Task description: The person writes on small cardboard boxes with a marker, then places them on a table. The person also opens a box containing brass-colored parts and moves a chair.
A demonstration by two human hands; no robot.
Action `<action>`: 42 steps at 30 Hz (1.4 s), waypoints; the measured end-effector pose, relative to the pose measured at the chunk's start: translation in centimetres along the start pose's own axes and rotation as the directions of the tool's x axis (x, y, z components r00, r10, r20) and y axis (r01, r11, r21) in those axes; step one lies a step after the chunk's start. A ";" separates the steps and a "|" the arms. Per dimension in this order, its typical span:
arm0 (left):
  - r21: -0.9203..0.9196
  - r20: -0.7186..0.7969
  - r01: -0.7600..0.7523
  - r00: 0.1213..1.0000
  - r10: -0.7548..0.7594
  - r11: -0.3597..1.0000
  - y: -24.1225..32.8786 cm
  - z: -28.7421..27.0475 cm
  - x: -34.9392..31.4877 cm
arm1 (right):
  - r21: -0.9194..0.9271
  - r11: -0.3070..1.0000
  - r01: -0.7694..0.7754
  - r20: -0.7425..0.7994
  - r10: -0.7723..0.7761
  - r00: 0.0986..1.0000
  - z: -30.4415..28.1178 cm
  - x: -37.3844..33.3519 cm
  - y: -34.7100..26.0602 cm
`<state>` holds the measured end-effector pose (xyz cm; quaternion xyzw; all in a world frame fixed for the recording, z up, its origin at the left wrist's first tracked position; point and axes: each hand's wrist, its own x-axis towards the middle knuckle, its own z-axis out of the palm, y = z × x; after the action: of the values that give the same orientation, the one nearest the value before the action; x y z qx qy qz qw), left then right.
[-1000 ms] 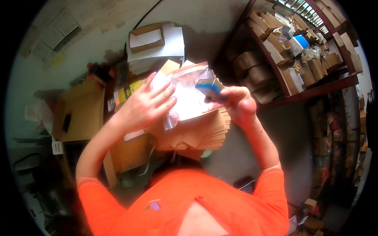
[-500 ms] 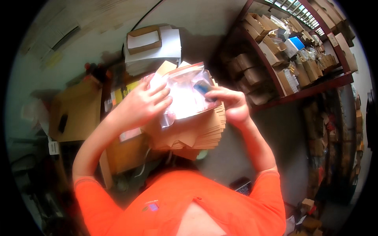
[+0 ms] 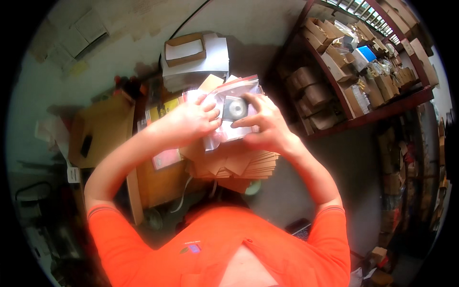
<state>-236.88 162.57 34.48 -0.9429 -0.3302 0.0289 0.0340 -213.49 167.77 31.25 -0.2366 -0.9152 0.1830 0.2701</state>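
A clear zip bag [image 3: 223,133] with a red strip along its top lies on a pile of brown cardboard pieces [image 3: 248,162]. On the bag is a dark square piece [image 3: 231,115] with a pale ring-shaped centre; its exact kind I cannot make out. My right hand [image 3: 267,118] holds this piece by its right side, with fingers bent around the edges. At the bag's left side lies my left hand [image 3: 196,119], palm down, its fingers stretched onto the plastic. Part of the bag is hidden under both hands.
A shallow cardboard tray [image 3: 185,61] sits on a stack of white sheets [image 3: 221,60] by the wall. An open carton [image 3: 103,129] stands left of the wooden table [image 3: 160,189]. To the right, a dark red rack [image 3: 373,115] holds several small boxes.
The dark square piece has turned from edge-on to flat and moved left onto the bag with my right hand. My left hand stays at the bag's left side.
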 end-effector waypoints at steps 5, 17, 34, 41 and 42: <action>-0.045 -0.079 0.034 0.996 -0.037 0.998 0.1 -0.1 -0.3 | -0.169 0.978 -0.121 0.196 0.154 0.968 0.6 -0.2 -0.1; -0.031 -0.354 0.253 0.902 -0.247 0.967 3.3 -0.7 -7.2 | -0.054 0.981 -0.187 -0.109 0.180 0.978 0.8 -2.4 -4.0; -0.508 -0.113 -0.355 0.931 0.347 0.785 21.6 1.5 -5.9 | 0.562 0.456 -0.690 -0.324 0.889 0.324 18.9 -39.0 -26.3; -0.516 -0.039 -0.632 0.692 0.721 0.579 43.9 0.7 -0.8 | 0.455 0.244 -0.857 -0.377 0.924 0.064 21.4 -51.3 -39.6; -0.522 -0.023 -0.683 0.611 0.791 0.511 46.8 0.7 -0.5 | 0.485 0.239 -0.842 -0.406 0.914 0.025 22.1 -53.0 -41.6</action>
<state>-208.29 125.80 29.92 -0.9595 0.1073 0.0607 -0.2534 -200.90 100.85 11.55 -0.7773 -0.4085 0.2681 0.3962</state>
